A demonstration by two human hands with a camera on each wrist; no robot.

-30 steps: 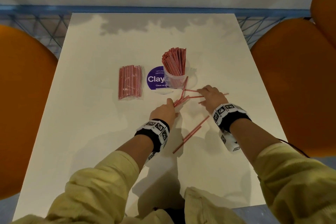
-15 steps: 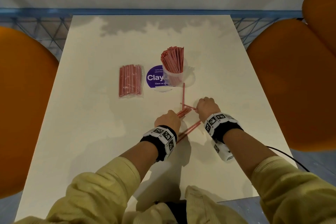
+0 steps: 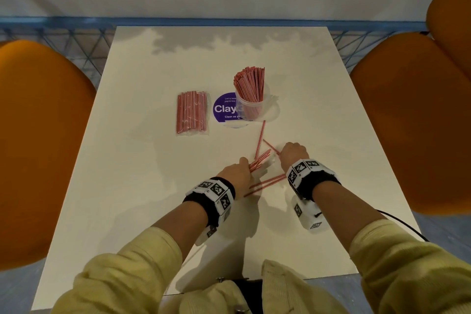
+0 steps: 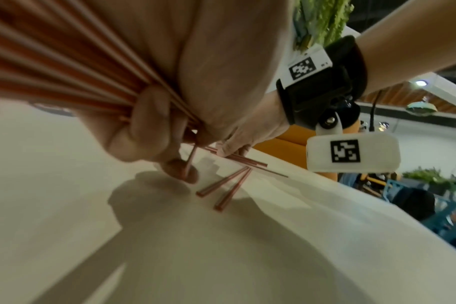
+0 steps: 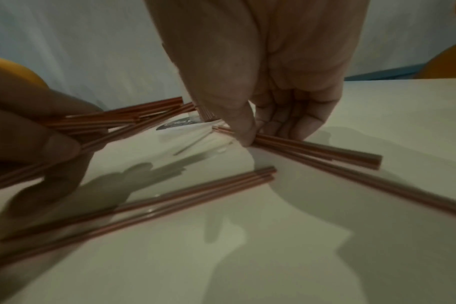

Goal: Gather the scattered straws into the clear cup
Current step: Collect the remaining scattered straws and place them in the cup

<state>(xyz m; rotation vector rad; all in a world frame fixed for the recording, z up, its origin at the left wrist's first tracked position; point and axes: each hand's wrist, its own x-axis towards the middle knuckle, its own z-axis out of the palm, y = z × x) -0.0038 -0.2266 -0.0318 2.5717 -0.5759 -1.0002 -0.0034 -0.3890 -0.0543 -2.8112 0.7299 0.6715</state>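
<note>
The clear cup [image 3: 251, 109] stands mid-table, packed with upright red-and-white straws [image 3: 249, 85]. My left hand [image 3: 235, 169] grips a small bundle of straws [image 3: 260, 159], seen close up in the left wrist view as a fan of straws [image 4: 66, 67] under curled fingers. My right hand [image 3: 293, 153] pinches a few straws [image 5: 312, 150] against the table between thumb and fingers. Two or three loose straws [image 3: 267, 182] lie flat between my wrists. One single straw [image 3: 261, 135] lies pointing toward the cup.
A sealed packet of straws [image 3: 191, 112] lies left of the cup, beside a round purple sticker [image 3: 224, 108]. The white table [image 3: 153, 186] is flanked by orange chairs [image 3: 38, 148] on both sides. A blue wire rack runs behind the far edge.
Both hands have drawn back toward me from near the cup. My right hand, spread over scattered straws a second ago, now pinches a few; my left hand keeps its bundle.
</note>
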